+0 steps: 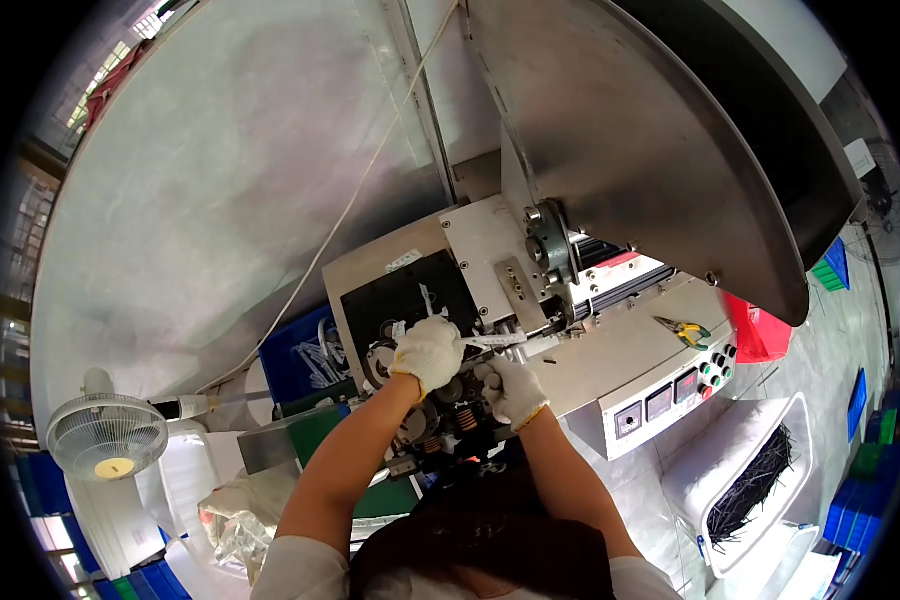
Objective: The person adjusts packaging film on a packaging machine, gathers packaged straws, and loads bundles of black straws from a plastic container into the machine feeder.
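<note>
Fisheye: lines bow hard at the edges, corners go black. Overall moderately bright, soft daylight look. Hot spots at the window (122, 55), 10 o'clock. Diffuse sheen on the pale panel (220, 160), same direction; duller glare on the steel hood (620, 130), 1 o'clock. Deep shadow at 2, dark apron (480, 555) at 6. Rim detail soft.

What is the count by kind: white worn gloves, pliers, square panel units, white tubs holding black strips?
White gloves, left and right: 2
Pliers: 1
Square panel units: 3
Tub of black strips: 1
Total: 7
</note>
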A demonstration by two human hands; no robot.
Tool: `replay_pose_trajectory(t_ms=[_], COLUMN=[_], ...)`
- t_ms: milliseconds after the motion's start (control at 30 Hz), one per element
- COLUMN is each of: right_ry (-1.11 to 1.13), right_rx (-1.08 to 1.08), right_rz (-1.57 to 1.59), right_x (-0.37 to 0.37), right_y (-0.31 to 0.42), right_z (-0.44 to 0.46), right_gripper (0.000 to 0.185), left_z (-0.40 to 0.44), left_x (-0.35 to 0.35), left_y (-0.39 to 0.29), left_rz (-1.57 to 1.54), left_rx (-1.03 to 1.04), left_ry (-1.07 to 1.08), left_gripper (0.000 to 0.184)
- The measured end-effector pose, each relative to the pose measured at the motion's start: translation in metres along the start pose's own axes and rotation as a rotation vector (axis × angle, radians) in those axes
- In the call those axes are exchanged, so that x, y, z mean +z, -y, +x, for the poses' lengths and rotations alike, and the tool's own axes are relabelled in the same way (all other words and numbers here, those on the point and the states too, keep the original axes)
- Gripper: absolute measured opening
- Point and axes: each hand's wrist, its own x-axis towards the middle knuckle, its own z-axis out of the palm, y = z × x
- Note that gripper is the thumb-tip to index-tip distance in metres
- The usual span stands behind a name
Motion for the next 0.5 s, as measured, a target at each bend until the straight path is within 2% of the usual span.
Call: replay_pose_trajectory(t_ms=[33,100,133,167,233,267,300,333,400,433,500], right_ry=[0.002,-0.046,-0.045,0.035,0.11,0.139,0.161,0.165,-0.011,-0.011,0.038], right_rx=[0.0,-0.005,-0.006,-0.091,-0.174,-0.438,-0.563,-0.697,-0.85,-0.849,-0.907], right_rz=[-0.001,0.048,0.05,0.035,0.025,-0.305,-0.476,-0.638,-1.297,-1.293,-1.282], right_x=[0.0,-0.001,-0.004,-0.008,-0.027,-0.043,-0.043,-0.035,-0.021,-0.021,-0.021], right_y=[-0.001,-0.004,-0.005,-0.007,-0.017,-0.028,-0.028,-0.022,-0.007,-0.007,-0.005], right_z=[0.002,0.011,0.013,0.015,0.036,0.061,0.059,0.044,0.004,0.004,0.004], right_gripper=[0.02,0.02,0.02,0.018,0.016,0.004,0.005,0.011,0.023,0.023,0.01], left_z=[0.001,-0.002,-0.003,-0.003,-0.005,-0.007,-0.009,-0.01,-0.013,-0.015,-0.021], left_x=[-0.004,0.012,0.02,0.028,0.03,0.028,0.027,0.027,0.03,0.031,0.034], left_y=[-0.002,0.006,0.01,0.015,0.014,0.01,0.008,0.008,0.009,0.009,0.007], left_rz=[-0.045,0.016,0.013,0.012,0.098,0.152,0.206,0.206,0.268,0.271,0.205], left_rx=[-0.095,-0.04,0.016,0.074,0.105,0.1,0.094,0.094,0.129,0.13,0.126], left_ry=[0.134,0.116,0.037,-0.041,-0.013,0.005,0.023,0.025,-0.026,-0.023,-0.073], left_gripper=[0.017,0.02,0.019,0.019,0.017,0.016,0.016,0.016,0.017,0.017,0.016])
